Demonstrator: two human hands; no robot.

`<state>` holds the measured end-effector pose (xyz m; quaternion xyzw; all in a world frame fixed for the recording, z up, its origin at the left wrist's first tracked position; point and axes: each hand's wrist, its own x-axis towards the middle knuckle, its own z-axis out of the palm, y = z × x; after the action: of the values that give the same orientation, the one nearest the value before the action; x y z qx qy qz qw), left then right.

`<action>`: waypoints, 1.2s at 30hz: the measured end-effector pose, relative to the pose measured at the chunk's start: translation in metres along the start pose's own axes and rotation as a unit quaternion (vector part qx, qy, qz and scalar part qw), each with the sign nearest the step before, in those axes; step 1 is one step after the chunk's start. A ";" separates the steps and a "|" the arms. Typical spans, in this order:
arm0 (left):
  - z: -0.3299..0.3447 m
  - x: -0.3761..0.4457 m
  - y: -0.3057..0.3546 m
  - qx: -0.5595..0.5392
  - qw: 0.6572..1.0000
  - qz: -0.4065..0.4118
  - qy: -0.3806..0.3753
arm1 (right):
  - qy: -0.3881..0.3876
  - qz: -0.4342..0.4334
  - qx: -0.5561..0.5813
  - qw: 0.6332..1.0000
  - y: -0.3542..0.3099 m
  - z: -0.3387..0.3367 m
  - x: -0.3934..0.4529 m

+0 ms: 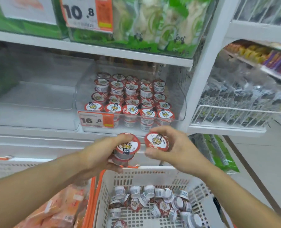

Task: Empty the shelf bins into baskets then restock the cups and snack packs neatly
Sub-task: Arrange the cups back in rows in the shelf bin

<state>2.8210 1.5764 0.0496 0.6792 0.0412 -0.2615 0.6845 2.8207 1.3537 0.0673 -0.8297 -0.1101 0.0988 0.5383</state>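
My left hand point(102, 155) grips a small stack of red-lidded tiger cups point(128, 146), lids facing me. My right hand point(174, 150) holds a single cup point(156, 141) just to the right of that stack. Both hands hover above the white basket point(153, 175), which contains several loose cups point(153, 201) lying on their sides. Ahead on the shelf, a clear bin point(177, 99) is filled with several neat rows of the same cups point(130, 99). The clear bin point(37, 96) to its left looks empty.
An orange-handled basket point(93, 195) at the lower left carries orange snack packs point(59, 208). Green-packaged goods fill the upper shelf point(136, 51). A wire rack point(235, 112) of dark packets stands to the right. A 16.8 price tag point(97, 120) hangs on the cup bin.
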 end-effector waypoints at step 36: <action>-0.014 0.020 0.040 -0.138 0.985 0.080 0.063 | -0.107 -0.129 -0.150 0.975 -0.064 0.002 0.070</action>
<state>2.8587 1.5816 0.0764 0.5946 0.0655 -0.1551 0.7862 2.8825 1.4010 0.1217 -0.8643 -0.2862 0.0993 0.4015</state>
